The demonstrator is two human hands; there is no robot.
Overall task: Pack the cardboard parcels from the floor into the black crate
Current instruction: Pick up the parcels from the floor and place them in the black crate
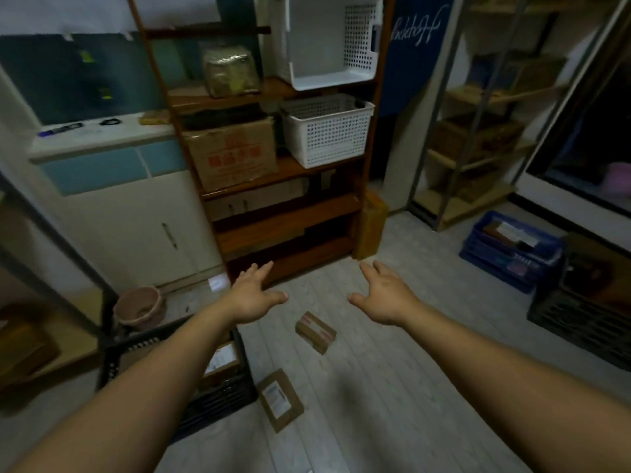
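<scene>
Far left on the floor, a pinkish tub (138,307) sits against the white cabinet; what's in it is too blurred to tell. Just right of it, under the left forearm, is the black crate (222,397), and there's one labelled parcel (222,361) lying inside, white sticker facing up.

Above the crate's far corner, the left hand (251,295) is stretched forward, palm down, fingers straight and spread, thumb out to the right. It holds nothing and touches nothing.

On the pale floorboards, a flat parcel (280,399) with a printed label lies right at the crate's right wall, whether touching I can't say. Further out, a small taped parcel (316,332) sits on the floor on its own, between the two hands and below them in view, clear of both.

Behind, on the wooden shelf unit (290,206), a big carton with red print (232,153) stands beside a white perforated basket (327,131). A second white basket (331,39) above is tipped with its mouth facing us, nothing visible inside.

The right hand (386,298) mirrors the left: spread wide, fingers extended, thumb pointing inward, gripping nothing.

Far right, a blue crate (505,264) on the floor holds a few labelled parcels, and beside it a second black crate (580,326) has something brown on top, too dim to name.
</scene>
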